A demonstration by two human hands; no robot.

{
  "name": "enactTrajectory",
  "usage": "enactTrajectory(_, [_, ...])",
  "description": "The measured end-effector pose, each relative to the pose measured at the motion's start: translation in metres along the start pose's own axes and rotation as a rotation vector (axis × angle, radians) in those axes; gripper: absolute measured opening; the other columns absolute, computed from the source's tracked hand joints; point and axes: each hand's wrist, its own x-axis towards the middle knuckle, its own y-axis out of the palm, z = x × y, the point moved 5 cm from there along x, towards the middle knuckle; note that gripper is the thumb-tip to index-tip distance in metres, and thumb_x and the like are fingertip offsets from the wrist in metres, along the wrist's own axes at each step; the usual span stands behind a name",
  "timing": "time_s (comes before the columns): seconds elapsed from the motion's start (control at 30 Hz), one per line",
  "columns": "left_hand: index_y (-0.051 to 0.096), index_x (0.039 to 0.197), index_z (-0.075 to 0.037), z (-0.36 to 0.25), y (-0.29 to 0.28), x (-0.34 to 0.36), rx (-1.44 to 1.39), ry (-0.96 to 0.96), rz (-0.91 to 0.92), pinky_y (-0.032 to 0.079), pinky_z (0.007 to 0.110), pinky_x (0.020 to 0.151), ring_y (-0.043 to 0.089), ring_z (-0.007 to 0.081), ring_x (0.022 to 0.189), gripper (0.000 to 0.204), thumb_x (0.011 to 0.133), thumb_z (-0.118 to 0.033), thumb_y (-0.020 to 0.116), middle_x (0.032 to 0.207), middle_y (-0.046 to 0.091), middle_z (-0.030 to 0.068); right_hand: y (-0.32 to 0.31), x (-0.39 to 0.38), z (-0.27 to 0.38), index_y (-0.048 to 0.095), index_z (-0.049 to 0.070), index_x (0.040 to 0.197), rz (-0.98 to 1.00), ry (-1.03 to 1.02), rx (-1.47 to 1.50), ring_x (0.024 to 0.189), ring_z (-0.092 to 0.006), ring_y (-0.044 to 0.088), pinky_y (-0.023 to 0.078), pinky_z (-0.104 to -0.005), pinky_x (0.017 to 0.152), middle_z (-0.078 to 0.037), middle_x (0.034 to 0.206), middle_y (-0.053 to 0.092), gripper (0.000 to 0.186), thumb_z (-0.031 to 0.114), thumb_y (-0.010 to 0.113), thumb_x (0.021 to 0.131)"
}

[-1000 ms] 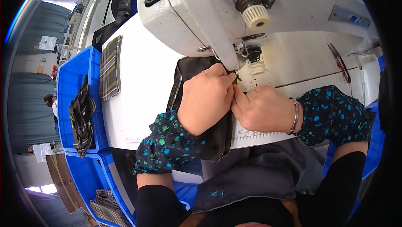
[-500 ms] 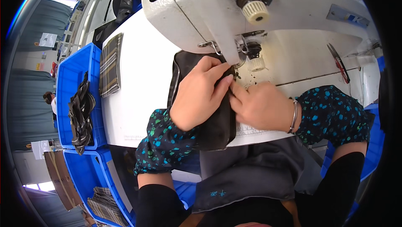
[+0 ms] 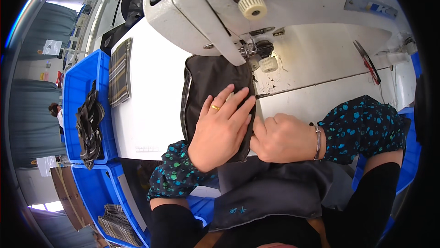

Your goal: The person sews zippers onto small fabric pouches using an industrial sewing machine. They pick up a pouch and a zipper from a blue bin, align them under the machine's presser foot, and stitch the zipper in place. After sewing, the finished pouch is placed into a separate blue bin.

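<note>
A dark fabric piece (image 3: 208, 71) with a zipper (image 3: 187, 92) along its left side lies on the white sewing table, its far right corner by the needle area of the sewing machine (image 3: 201, 16). Fingers spread, my left hand (image 3: 222, 129) rests flat on top of the fabric. At the fabric's right edge, my right hand (image 3: 282, 138) has its fingers curled, with thumb and forefinger pinching that edge. The fingertips of the right hand are partly hidden.
Scissors with red handles (image 3: 366, 62) lie at the right of the table. Folded plaid cloth (image 3: 120, 71) sits at the left edge. Blue bins (image 3: 110, 133) stand left of the table, one with dark strips (image 3: 89, 124), another with plaid pieces (image 3: 117, 225). Thread scraps lie near the needle.
Both hands have moved nearer to me along the fabric, away from the needle. My left hand has flattened and spread its fingers, while my right keeps to the right edge.
</note>
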Motion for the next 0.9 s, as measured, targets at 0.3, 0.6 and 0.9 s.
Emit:
enactTrajectory(0.3, [0.062,0.132,0.009,-0.009,0.000,-0.030,-0.061,-0.049,-0.228,0.052,0.047,0.101,0.064,0.0424,0.120,0.062,0.078,-0.016,0.078,0.131,0.065,0.0241,0.020,0.009,-0.047,0.072,-0.005,0.104,-0.056,0.299,-0.122,0.055,-0.0158,0.064,0.050,-0.0304,0.048,-0.032,0.127,0.066,0.036,0.020,0.065,0.079])
enactTrajectory(0.6, [0.059,0.137,0.007,-0.022,0.007,-0.051,-0.055,-0.111,-0.256,0.056,0.041,0.093,0.067,0.0382,0.112,0.074,0.069,-0.009,0.082,0.130,0.066,0.0219,0.019,0.000,-0.015,0.066,0.000,0.093,0.030,0.057,0.262,0.057,-0.0206,0.066,0.051,-0.0332,0.047,-0.018,0.092,0.064,0.023,0.022,0.064,0.086])
enactTrajectory(0.9, [0.074,0.112,0.000,-0.012,-0.005,-0.066,0.052,0.009,-0.470,0.061,0.036,0.076,0.070,0.0260,0.087,0.053,0.059,0.002,0.073,0.100,0.072,0.0086,-0.017,-0.002,0.006,0.063,0.012,0.077,-0.510,-0.085,0.073,0.051,-0.0095,0.044,0.030,-0.0239,0.044,0.001,0.081,0.059,0.008,0.018,0.067,0.075])
